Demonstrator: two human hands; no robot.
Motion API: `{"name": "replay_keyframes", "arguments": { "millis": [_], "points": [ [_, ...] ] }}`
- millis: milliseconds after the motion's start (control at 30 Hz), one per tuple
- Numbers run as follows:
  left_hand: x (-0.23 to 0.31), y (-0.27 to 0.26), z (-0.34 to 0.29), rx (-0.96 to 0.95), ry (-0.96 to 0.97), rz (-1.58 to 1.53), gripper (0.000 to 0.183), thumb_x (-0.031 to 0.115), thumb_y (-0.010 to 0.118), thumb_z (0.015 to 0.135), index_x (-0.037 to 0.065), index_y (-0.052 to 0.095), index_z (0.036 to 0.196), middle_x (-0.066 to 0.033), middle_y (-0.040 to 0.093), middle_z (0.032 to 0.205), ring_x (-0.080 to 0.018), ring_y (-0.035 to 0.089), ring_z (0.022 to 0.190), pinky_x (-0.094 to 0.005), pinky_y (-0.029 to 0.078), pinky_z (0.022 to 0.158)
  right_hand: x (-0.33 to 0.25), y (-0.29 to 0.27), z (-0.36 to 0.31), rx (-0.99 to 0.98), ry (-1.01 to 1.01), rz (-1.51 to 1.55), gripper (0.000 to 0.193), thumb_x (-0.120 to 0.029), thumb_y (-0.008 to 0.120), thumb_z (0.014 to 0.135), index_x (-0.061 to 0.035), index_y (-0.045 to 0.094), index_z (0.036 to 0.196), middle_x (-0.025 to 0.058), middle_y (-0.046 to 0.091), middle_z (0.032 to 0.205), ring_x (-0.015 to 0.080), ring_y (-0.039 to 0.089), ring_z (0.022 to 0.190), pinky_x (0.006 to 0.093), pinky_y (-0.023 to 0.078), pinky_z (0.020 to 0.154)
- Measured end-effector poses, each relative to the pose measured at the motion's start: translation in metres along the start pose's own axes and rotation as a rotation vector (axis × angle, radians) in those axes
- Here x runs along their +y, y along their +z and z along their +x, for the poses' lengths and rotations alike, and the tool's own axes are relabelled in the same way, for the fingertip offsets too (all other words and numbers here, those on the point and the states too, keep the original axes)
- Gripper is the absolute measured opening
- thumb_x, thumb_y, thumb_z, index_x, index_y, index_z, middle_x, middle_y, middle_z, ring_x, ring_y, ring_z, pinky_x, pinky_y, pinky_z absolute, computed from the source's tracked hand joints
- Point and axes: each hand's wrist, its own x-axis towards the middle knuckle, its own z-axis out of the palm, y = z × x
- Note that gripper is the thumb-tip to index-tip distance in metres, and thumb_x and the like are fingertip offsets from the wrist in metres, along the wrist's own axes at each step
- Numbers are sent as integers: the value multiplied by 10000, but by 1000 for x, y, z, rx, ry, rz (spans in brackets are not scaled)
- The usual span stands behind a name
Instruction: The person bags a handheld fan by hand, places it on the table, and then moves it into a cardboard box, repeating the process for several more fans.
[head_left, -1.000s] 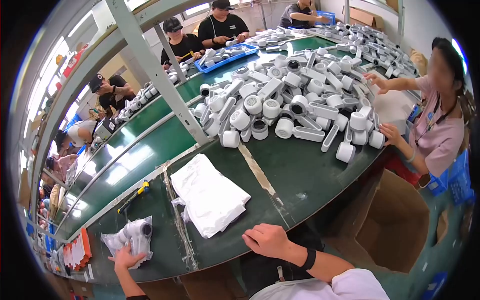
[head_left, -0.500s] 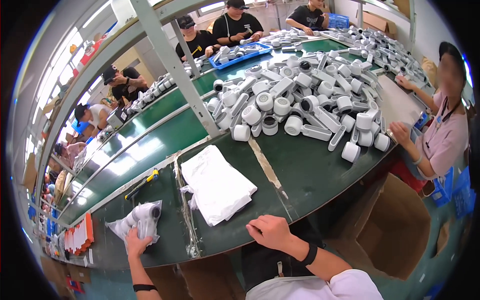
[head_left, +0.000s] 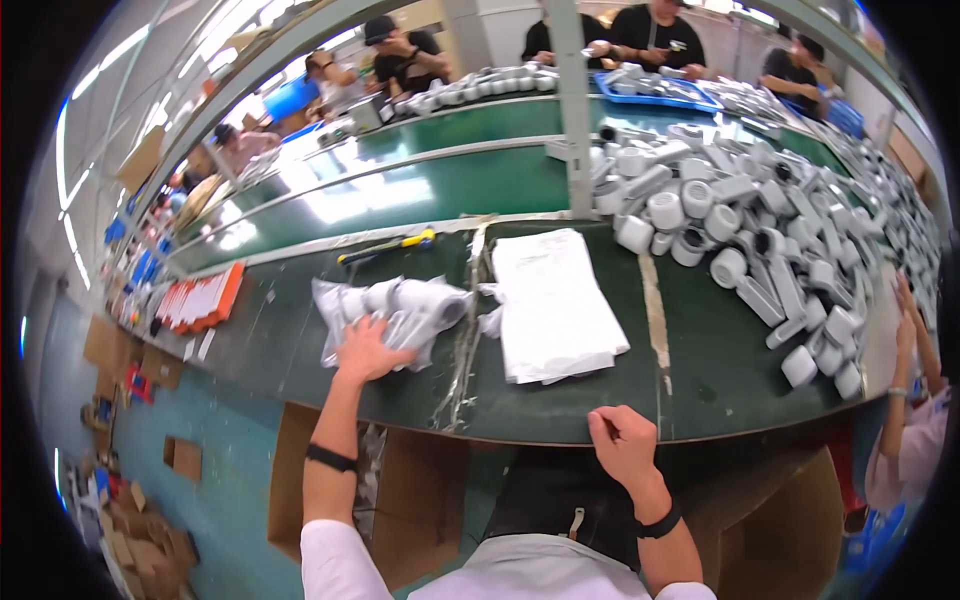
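Note:
My left hand [head_left: 370, 352] lies with fingers spread on a clear plastic bag [head_left: 435, 325] that rests on the dark green table. Inside the bag are white-grey rounded device parts [head_left: 385, 296], partly covered by the plastic and my hand. My right hand [head_left: 626, 446] hovers at the table's front edge, its fingers curled in with nothing visible in them. Between the two hands, a little farther back, lies a flat stack of white plastic bags [head_left: 556, 308]. Behind the filled bag is a slim yellow-and-black tool [head_left: 388, 246].
A big heap of white-grey devices [head_left: 735, 215] covers the table's right side. Orange-and-white packages [head_left: 203, 300] stand at the left. Cardboard boxes [head_left: 425, 495] sit below the front edge. A metal post [head_left: 577, 120] rises behind. A co-worker's hands [head_left: 908, 320] are at right.
My view has swung left, so the table appears shifted right. The left hand has spread out over the filled bag, which now lies turned more sideways. The right hand stays curled near the edge.

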Motion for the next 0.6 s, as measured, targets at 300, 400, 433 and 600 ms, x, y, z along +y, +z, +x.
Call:
{"name": "replay_keyframes", "arguments": {
  "millis": [300, 400, 433, 600],
  "points": [
    [8, -2, -8, 15, -66, -26, 915, 593, 709, 570, 163, 531, 1358, -126, 345, 1503, -395, 310, 1357, -714, 252, 1021, -3, 3, -3, -27, -24, -32, 62, -41, 694, 838, -4, 653, 811, 77, 574, 643, 155, 525, 517, 272, 405, 492],
    [11, 1, -8, 49, -60, -38, 888, 580, 715, 564, 158, 555, 1328, -123, 360, 1491, -394, 322, 1348, -718, 259, 1013, -1, 2, -5, -31, -19, -35, 64, -43, 693, 842, -1, 652, 817, 78, 574, 649, 150, 522, 518, 270, 401, 490],
    [11, 1, -8, 67, -61, -49, 841, 564, 720, 560, 144, 588, 1277, -117, 385, 1470, -382, 343, 1334, -720, 268, 1006, -1, 2, -4, -36, -21, -31, 64, -43, 693, 842, -1, 652, 817, 78, 574, 649, 150, 522, 518, 270, 401, 490],
    [12, 4, -5, 111, -52, -59, 791, 546, 728, 554, 132, 620, 1219, -113, 414, 1442, -360, 372, 1314, -713, 288, 993, -1, 2, -2, -35, -12, -36, 66, -47, 685, 854, 3, 651, 827, 69, 567, 652, 134, 507, 518, 263, 394, 490]
  ]
}}
